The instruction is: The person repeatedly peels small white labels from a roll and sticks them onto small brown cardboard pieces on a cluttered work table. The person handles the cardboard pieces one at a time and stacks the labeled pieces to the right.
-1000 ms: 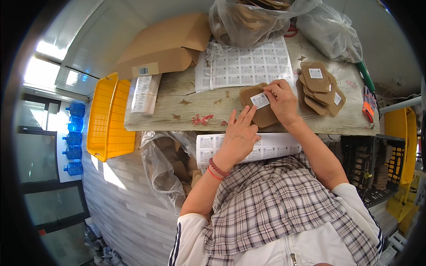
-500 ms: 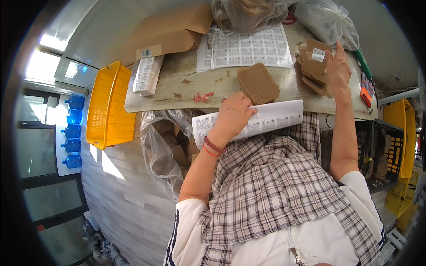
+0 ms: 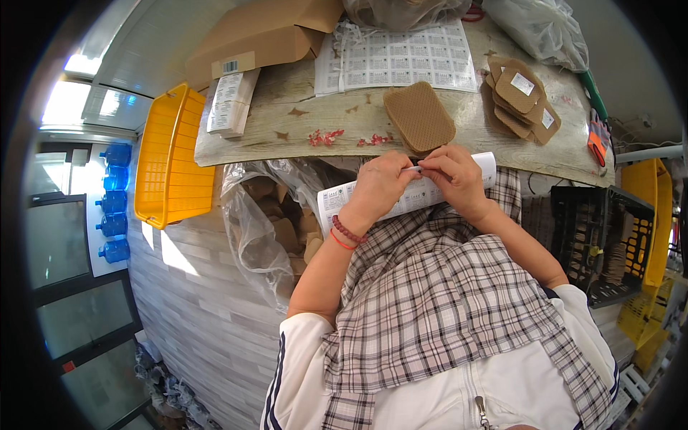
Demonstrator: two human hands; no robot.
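My left hand point(image 3: 383, 183), with beads and a red cord at the wrist, is closed on a curved white sheet of printed labels point(image 3: 334, 198) above my lap. The fingertips of my right hand point(image 3: 460, 179) meet those of the left in a pinch at the same sheet. A small white bit shows between them; whether it is a loose label I cannot tell. Just beyond my hands, a brown cardboard pad point(image 3: 421, 117) with rounded corners lies on the table. To its right is a loose pile of similar cardboard pads point(image 3: 514, 100), with white labels on two of them.
The wooden table point(image 3: 279, 136) holds more label sheets point(image 3: 401, 61), a cardboard box point(image 3: 261, 36), a bundle of white printed strips point(image 3: 231, 104) and plastic bags point(image 3: 541, 32). A yellow basket point(image 3: 172, 158) stands left, a black crate point(image 3: 598, 244) right. Below the table edge sits a clear bag of cardboard pieces point(image 3: 261, 229).
My right hand has come from the cardboard pile to the label sheet, beside my left hand. A labelled pad now lies on top of the pile. My left hand still holds the sheet.
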